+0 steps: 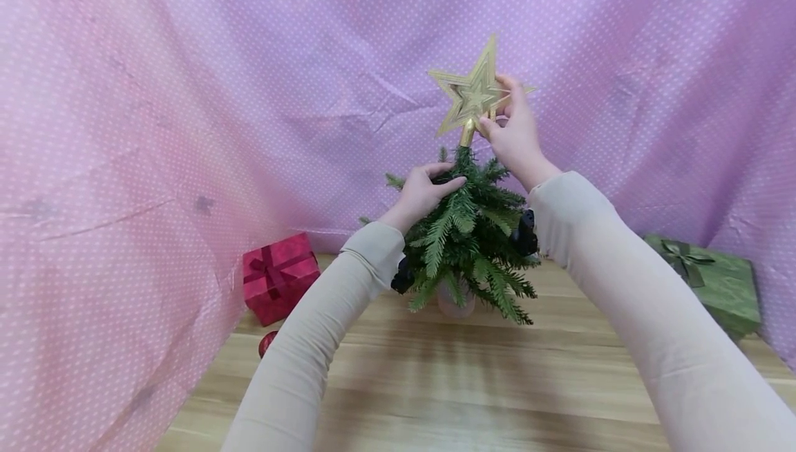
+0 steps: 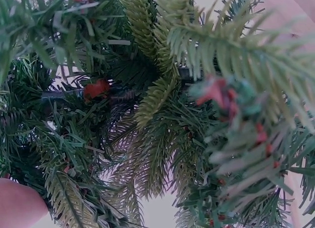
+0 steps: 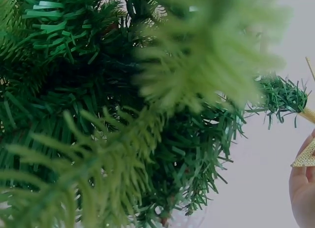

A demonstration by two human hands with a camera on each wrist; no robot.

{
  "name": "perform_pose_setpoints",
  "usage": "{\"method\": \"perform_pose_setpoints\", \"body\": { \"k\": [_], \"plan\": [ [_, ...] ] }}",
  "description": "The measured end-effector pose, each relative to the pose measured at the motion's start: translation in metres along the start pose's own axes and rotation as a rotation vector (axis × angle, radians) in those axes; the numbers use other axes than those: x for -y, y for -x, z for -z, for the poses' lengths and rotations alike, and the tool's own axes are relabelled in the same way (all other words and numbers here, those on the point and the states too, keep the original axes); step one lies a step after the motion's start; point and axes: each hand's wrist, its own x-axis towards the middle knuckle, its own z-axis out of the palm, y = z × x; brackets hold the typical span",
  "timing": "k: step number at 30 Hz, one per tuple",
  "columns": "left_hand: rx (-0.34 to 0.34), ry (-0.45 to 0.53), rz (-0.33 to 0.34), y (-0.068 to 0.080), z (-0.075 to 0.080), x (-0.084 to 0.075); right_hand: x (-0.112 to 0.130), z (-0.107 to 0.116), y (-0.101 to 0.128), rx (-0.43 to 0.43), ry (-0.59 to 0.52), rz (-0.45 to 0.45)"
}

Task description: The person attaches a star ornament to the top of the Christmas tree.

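Right hand [image 1: 515, 127]: pinched the gold star [image 1: 470, 92] by its lower points, stem just above the treetop.
Left hand [image 1: 423, 193]: curled round the small tree [image 1: 469, 238] below the star, steadying it.
Seating: best kept upright, stem lined over the tip.

No words, labels, brands or numbers can be read anywhere: none on the star [image 1: 470, 92], the tree [image 1: 469, 231] or either gift box.

A glittery gold star topper [image 1: 470, 95] was pinched by the right hand [image 1: 515, 133]; plastic-looking needles of the small tree [image 1: 468, 234] were gripped by the left hand [image 1: 423, 193].
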Motion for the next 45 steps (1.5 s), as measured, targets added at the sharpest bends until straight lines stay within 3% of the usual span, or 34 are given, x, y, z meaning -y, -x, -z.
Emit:
{"method": "perform_pose_setpoints", "body": {
  "k": [5,24,45],
  "plan": [
    [-0.006,-0.008,-0.007,-0.0001,-0.001,-0.0003,-0.001,0.0003,0.0016,0.013,0.057,0.028],
    [-0.001,0.024,-0.002,-0.0025,0.0018,0.001,-0.0015,-0.0005,-0.0002,0.035,0.107,0.024],
    [-0.009,0.036,-0.018,-0.0013,-0.0005,0.0053,-0.0088,-0.0018,0.0033,0.032,0.086,0.01]
  ]
}}
